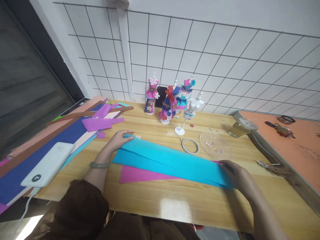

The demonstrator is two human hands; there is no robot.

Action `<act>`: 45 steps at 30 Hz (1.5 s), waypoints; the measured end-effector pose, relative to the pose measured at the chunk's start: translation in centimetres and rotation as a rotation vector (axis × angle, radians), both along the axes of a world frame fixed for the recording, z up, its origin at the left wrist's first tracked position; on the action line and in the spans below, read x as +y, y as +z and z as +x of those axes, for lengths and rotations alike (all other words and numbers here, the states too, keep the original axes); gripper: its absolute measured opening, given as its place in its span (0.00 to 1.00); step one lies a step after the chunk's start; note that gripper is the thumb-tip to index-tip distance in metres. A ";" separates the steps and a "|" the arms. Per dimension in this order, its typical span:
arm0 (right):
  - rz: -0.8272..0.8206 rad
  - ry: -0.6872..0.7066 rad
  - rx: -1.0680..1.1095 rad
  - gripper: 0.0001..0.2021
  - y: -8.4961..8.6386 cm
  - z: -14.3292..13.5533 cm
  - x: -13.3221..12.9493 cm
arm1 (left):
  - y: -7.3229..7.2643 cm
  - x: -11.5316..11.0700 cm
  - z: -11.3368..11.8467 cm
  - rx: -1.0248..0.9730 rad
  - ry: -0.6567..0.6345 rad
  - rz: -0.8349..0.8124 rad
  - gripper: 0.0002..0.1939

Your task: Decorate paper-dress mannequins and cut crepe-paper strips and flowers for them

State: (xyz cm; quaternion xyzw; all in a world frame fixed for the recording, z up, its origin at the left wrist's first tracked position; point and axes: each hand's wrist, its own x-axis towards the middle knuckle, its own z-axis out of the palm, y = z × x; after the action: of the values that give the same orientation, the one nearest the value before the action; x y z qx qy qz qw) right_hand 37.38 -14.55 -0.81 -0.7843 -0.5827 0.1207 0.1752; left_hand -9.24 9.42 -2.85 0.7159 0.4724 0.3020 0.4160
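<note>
A long, bright blue paper strip point(170, 160), folded over in layers, stretches across the table in front of me. My left hand point(121, 140) grips its left end at the upper corner, the thumb over the paper. At the other end, my right hand point(236, 175) is closed around the edge, its fingertips partly hidden. Under the blue layers lies a pink paper sheet point(140, 175), showing along the near side and a little by the right hand. Just beyond the strip are a roll of tape point(190, 146) and a clear round plate point(207, 148) with small shiny bits.
Behind stand a bare white mini mannequin point(195, 105) and several dressed ones point(170, 103). A white power bank point(47, 165) rests on stacked coloured papers point(75, 133) at left. To the right are a glass of liquid point(241, 128) and an orange surface point(280, 143).
</note>
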 end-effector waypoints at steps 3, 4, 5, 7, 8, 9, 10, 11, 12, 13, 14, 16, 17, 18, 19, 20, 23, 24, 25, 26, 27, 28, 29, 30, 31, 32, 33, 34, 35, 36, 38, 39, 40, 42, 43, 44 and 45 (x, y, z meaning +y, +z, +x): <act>0.066 -0.033 -0.031 0.18 -0.3 0.3 0.2 | 0.1 -0.1 -0.1 0.007 0.012 0.010 0.27; 0.083 -0.039 -0.038 0.18 -0.4 0.5 0.3 | 0.1 -0.1 -0.1 0.011 0.020 0.016 0.27; 0.094 -0.042 -0.043 0.19 -0.5 0.7 0.3 | 0.1 -0.2 -0.1 0.017 0.028 0.022 0.27; 0.101 -0.034 -0.051 0.19 -0.9 1.1 0.5 | 0.1 -0.3 -0.2 0.032 0.041 0.038 0.26; 0.104 -0.026 -0.056 0.19 -1.0 1.3 0.6 | 0.1 -0.4 -0.2 0.043 0.041 0.049 0.25; 0.108 -0.018 -0.060 0.19 -1.2 1.4 0.7 | 0.2 -0.5 -0.2 0.058 0.038 0.060 0.25; 0.113 -0.011 -0.064 0.18 -1.4 1.5 0.8 | 0.3 -0.6 -0.3 0.078 0.034 0.073 0.24; 0.121 -0.005 -0.066 0.18 -1.5 1.5 0.9 | 0.4 -0.7 -0.3 0.104 0.032 0.089 0.23; 0.131 -0.001 -0.069 0.18 -1.6 1.6 1.1 | 0.6 -0.8 -0.3 0.140 0.036 0.107 0.23; 0.139 0.002 -0.072 0.17 -1.7 1.6 1.2 | 0.8 -0.9 -0.4 0.188 0.045 0.126 0.22; 0.147 0.001 -0.076 0.17 -1.8 1.7 1.2 | 1.1 -1.0 -0.4 0.242 0.059 0.149 0.22; 0.150 0.006 -0.079 0.17 -1.9 1.9 1.2 | 1.7 -1.5 -0.5 0.341 0.074 0.214 0.22; 0.143 0.011 -0.074 0.17 -1.9 2.1 1.2 | 2.1 -1.9 -0.5 0.377 0.076 0.258 0.22; 0.133 0.017 -0.068 0.16 -1.9 2.4 1.1 | 2.4 -2.5 -0.4 0.396 0.070 0.309 0.21; 0.126 0.022 -0.060 0.15 -1.9 2.7 1.0 | 2.7 -3.2 -0.2 0.402 0.066 0.367 0.20; 0.122 0.028 -0.051 0.15 -1.9 3.1 0.9 | 2.9 -4.0 0.1 0.401 0.066 0.423 0.18; 0.126 0.033 -0.024 0.13 -2.1 3.9 0.7 | 2.9 -7.5 1.7 0.299 0.037 0.517 0.16; 0.125 0.039 -0.015 0.13 -2.1 4.0 0.6 | 2.7 -8.8 2.4 0.268 -0.022 0.525 0.15; 0.125 0.042 -0.011 0.13 -2.1 4.0 0.6 | 2.5 -10.0 3.0 0.247 -0.085 0.545 0.14; 0.125 0.041 -0.010 0.12 -2.0 4.0 0.7 | 2.2 -11.2 3.6 0.255 -0.147 0.557 0.13; 0.122 0.041 -0.013 0.12 -1.8 3.8 0.7 | 2.0 -12.2 4.0 0.292 -0.227 0.561 0.12; 0.117 0.038 -0.020 0.12 -1.6 3.6 0.8 | 1.8 -13.0 4.3 0.341 -0.277 0.569 0.12; 0.110 0.032 -0.034 0.12 -1.4 3.4 0.8 | 1.7 -13.6 4.5 0.394 -0.322 0.579 0.12; 0.108 0.023 -0.051 0.13 -1.1 3.2 0.8 | 1.7 -14.1 4.6 0.449 -0.353 0.583 0.11; 0.109 0.019 -0.068 0.13 -0.9 2.9 0.9 | 1.6 -14.3 4.6 0.501 -0.373 0.589 0.11; 0.111 0.028 -0.083 0.14 -0.7 2.7 0.9 | 1.6 -14.4 4.5 0.546 -0.385 0.596 0.10; 0.120 0.045 -0.094 0.15 -0.6 2.6 1.0 | 1.5 -14.3 4.5 0.584 -0.391 0.605 0.10; 0.132 0.068 -0.100 0.15 -0.5 2.5 1.0 | 1.5 -14.3 4.4 0.617 -0.396 0.618 0.10; 0.148 0.095 -0.102 0.16 -0.5 2.5 1.0 | 1.3 -14.2 4.4 0.645 -0.397 0.633 0.10; 0.165 0.118 -0.106 0.16 -0.6 2.5 1.0 | 1.2 -14.1 4.4 0.669 -0.395 0.649 0.10; 0.198 0.139 -0.128 0.18 -0.9 2.6 1.0 | 0.9 -13.9 4.5 0.707 -0.394 0.672 0.10; 0.213 0.135 -0.144 0.18 -1.1 2.7 1.0 | 0.7 -13.9 4.6 0.722 -0.392 0.681 0.10; 0.220 0.132 -0.157 0.18 -1.2 2.8 1.0 | 0.6 -13.9 4.7 0.733 -0.391 0.687 0.10; 0.226 0.131 -0.167 0.18 -1.3 2.9 1.0 | 0.5 -14.0 4.8 0.746 -0.392 0.699 0.10; 0.231 0.128 -0.165 0.18 -1.3 2.9 0.9 | 0.5 -14.0 4.8 0.751 -0.393 0.703 0.11; 0.236 0.127 -0.160 0.18 -1.3 2.8 1.0 | 0.5 -14.0 4.8 0.754 -0.395 0.706 0.11; 0.239 0.126 -0.151 0.18 -1.3 2.7 1.0 | 0.4 -13.9 4.8 0.756 -0.398 0.706 0.11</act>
State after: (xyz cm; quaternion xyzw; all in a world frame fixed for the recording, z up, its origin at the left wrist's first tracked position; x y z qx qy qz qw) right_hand 40.09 -13.57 -2.14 -0.7266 -0.6525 0.0018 0.2150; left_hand -4.40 -4.52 -2.41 0.9459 0.3146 0.0796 0.0013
